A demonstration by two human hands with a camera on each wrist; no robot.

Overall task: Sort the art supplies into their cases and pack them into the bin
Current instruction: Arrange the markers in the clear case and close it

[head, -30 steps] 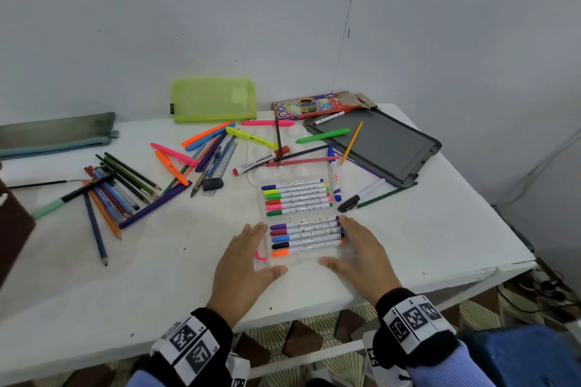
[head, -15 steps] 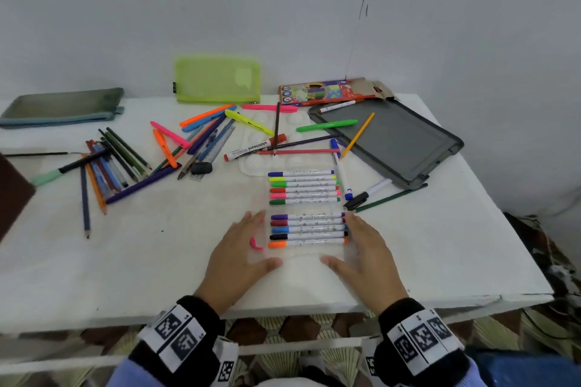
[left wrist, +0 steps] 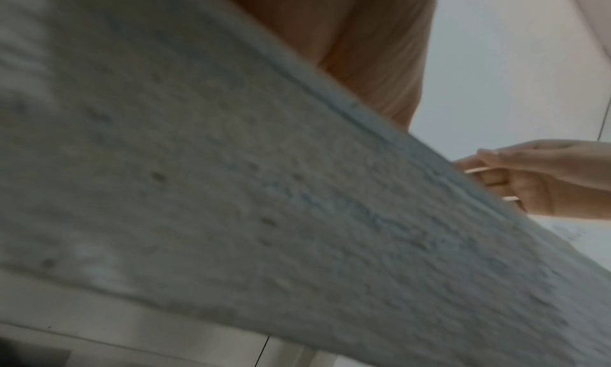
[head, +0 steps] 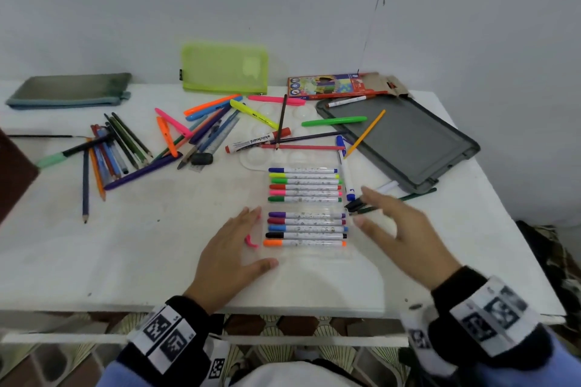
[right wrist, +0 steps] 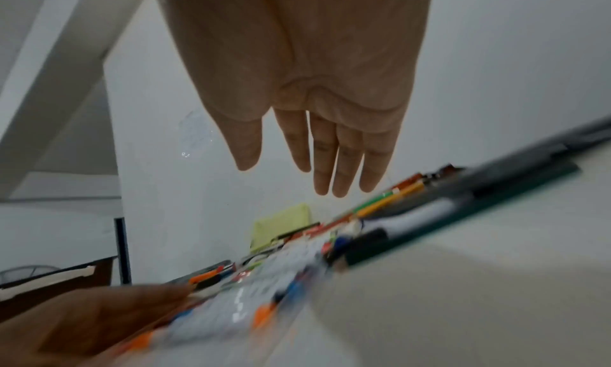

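A clear flat marker case (head: 306, 207) lies on the white table (head: 141, 245), holding two rows of coloured markers. My left hand (head: 234, 245) rests flat against the case's left edge, fingers straight, thumb at its near corner. My right hand (head: 399, 226) hovers just right of the case, off it, fingers straight and spread, holding nothing. In the right wrist view the right hand (right wrist: 307, 137) hangs open above the blurred case (right wrist: 264, 294). The left wrist view shows mostly the table's surface, with the right hand (left wrist: 529, 174) beyond it.
Loose pencils (head: 110, 148), highlighters (head: 201, 122) and a whiteboard marker (head: 256, 141) lie scattered behind the case. A green mesh pouch (head: 224, 69), a grey pouch (head: 70, 89) and a pencil box (head: 333, 85) sit along the wall. A grey tray (head: 405, 138) lies at the right.
My right hand has lifted off the case's right edge and drawn a little to the right. The left hand stays against the case.
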